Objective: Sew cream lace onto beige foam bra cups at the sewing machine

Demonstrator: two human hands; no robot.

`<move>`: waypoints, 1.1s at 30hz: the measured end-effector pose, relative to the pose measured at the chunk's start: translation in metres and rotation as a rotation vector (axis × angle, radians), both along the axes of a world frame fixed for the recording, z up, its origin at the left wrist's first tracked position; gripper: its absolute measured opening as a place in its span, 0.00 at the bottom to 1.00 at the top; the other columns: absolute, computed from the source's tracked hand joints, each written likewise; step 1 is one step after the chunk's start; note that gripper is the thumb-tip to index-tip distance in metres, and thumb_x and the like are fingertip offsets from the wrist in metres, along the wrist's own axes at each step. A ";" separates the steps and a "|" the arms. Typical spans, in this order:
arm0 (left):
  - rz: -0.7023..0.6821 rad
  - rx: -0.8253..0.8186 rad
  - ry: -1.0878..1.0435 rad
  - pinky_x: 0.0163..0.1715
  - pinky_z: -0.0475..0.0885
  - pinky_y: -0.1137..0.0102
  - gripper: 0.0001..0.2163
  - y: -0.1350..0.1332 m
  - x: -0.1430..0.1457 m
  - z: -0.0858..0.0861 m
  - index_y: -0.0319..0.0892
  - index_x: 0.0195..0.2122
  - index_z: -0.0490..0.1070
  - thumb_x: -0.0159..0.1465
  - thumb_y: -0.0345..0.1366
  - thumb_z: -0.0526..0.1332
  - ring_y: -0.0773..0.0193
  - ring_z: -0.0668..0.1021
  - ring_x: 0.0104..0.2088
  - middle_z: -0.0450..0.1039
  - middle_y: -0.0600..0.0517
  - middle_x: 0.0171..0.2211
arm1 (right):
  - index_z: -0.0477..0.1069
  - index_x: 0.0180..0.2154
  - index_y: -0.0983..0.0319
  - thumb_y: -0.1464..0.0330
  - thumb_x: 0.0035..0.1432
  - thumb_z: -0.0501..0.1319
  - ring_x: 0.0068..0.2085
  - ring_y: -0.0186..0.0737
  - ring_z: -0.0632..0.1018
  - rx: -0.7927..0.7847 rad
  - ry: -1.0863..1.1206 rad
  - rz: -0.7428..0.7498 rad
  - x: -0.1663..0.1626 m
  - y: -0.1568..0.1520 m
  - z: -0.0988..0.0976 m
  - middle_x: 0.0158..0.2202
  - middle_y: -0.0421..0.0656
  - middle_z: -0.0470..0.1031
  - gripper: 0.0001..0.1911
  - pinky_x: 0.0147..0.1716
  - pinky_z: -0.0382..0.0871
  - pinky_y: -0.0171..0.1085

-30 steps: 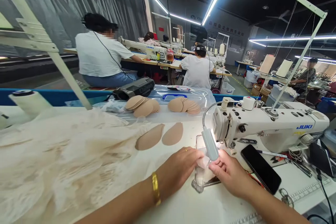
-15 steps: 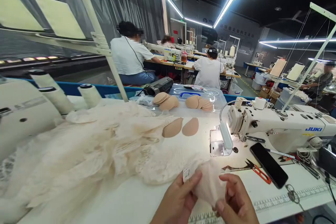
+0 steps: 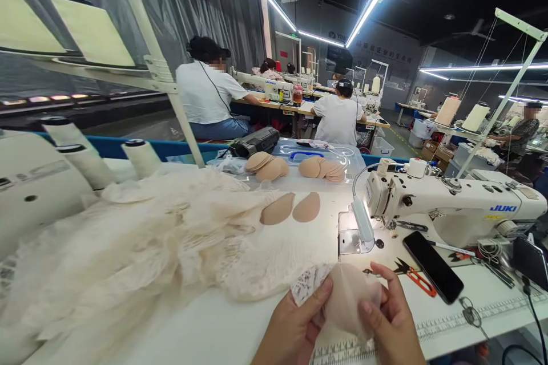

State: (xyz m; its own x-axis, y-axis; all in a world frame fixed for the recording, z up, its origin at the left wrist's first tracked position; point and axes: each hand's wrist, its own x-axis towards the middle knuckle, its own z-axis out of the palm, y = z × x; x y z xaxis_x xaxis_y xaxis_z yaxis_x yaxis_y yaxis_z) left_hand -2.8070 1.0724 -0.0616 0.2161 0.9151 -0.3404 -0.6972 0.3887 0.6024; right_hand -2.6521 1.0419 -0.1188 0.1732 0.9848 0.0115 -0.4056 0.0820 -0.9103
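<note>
A pale bra cup (image 3: 347, 296) with sheer fabric over it is held above the front of the white table, with a piece of white lace (image 3: 309, 282) at its left. My left hand (image 3: 297, 319) is closed on the cup's left side, thumb on top. On the right edge, my right hand (image 3: 391, 311) pinches the fabric, its index finger lifted at the top. Two beige pads, one (image 3: 277, 209) beside the other (image 3: 307, 207), lie beyond the hands. A large heap of cream lace fabric (image 3: 171, 239) spreads to the left.
At right stands a white sewing machine (image 3: 449, 197) with a lamp (image 3: 363, 219). Orange-handled thread snips (image 3: 417, 279) and a black phone (image 3: 433, 268) lie before it. Stacked pads (image 3: 273, 168) sit on a clear plastic box (image 3: 295, 182). Co-workers sit at machines farther back.
The cup has turned and its fabric is drawn smoother over the beige surface. More lace shows at its left. My right hand has risen slightly; the whole view has shifted a little.
</note>
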 end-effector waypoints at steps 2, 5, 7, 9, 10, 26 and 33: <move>-0.022 -0.030 -0.028 0.49 0.84 0.60 0.19 0.001 0.000 0.000 0.40 0.48 0.83 0.55 0.31 0.80 0.44 0.85 0.50 0.85 0.44 0.48 | 0.65 0.61 0.54 0.51 0.50 0.78 0.38 0.48 0.83 -0.012 0.062 -0.004 0.000 0.004 0.001 0.39 0.42 0.82 0.42 0.42 0.78 0.46; -0.031 -0.105 -0.067 0.49 0.85 0.61 0.09 0.003 0.001 0.002 0.36 0.41 0.85 0.59 0.26 0.75 0.45 0.86 0.48 0.86 0.42 0.45 | 0.65 0.60 0.54 0.53 0.50 0.79 0.39 0.47 0.83 -0.014 0.071 -0.018 0.001 0.007 -0.001 0.39 0.42 0.83 0.42 0.43 0.77 0.44; -0.037 -0.151 -0.088 0.49 0.85 0.62 0.04 0.004 0.003 0.004 0.35 0.38 0.85 0.63 0.25 0.71 0.47 0.87 0.47 0.86 0.42 0.44 | 0.65 0.61 0.54 0.53 0.51 0.79 0.40 0.47 0.83 -0.006 0.046 -0.020 0.001 0.006 -0.003 0.40 0.43 0.83 0.41 0.43 0.77 0.43; -0.045 -0.159 -0.089 0.51 0.84 0.62 0.04 0.005 0.005 0.007 0.36 0.39 0.85 0.64 0.26 0.70 0.48 0.87 0.48 0.86 0.42 0.44 | 0.65 0.61 0.54 0.52 0.51 0.78 0.40 0.47 0.83 -0.002 0.025 -0.021 0.001 0.005 -0.005 0.41 0.43 0.83 0.41 0.44 0.77 0.43; -0.048 -0.151 -0.083 0.51 0.84 0.61 0.04 0.006 0.006 0.007 0.36 0.40 0.85 0.64 0.27 0.71 0.47 0.87 0.48 0.86 0.43 0.44 | 0.65 0.61 0.54 0.51 0.51 0.78 0.40 0.47 0.83 -0.001 0.018 -0.021 0.001 0.005 -0.005 0.40 0.43 0.83 0.41 0.44 0.77 0.44; -0.246 -0.028 -0.006 0.48 0.82 0.61 0.18 0.012 0.013 0.005 0.35 0.38 0.85 0.54 0.43 0.80 0.42 0.85 0.49 0.86 0.39 0.42 | 0.65 0.60 0.55 0.52 0.51 0.78 0.39 0.48 0.82 0.014 0.015 -0.048 -0.003 0.005 -0.008 0.40 0.44 0.82 0.40 0.42 0.77 0.43; -0.484 0.275 0.174 0.42 0.80 0.56 0.19 0.025 -0.010 0.021 0.42 0.40 0.84 0.57 0.52 0.75 0.42 0.84 0.41 0.84 0.43 0.35 | 0.54 0.71 0.52 0.54 0.53 0.75 0.39 0.49 0.83 0.061 -0.267 0.239 0.028 0.001 -0.004 0.41 0.43 0.81 0.51 0.42 0.74 0.46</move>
State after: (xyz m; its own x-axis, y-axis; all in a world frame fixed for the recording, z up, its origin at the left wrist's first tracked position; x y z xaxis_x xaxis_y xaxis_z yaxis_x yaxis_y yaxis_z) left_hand -2.8167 1.0972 -0.0403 0.5943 0.7856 -0.1721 -0.3606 0.4516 0.8161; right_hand -2.6241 1.0424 -0.1228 -0.0786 0.9933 0.0848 -0.1687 0.0706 -0.9831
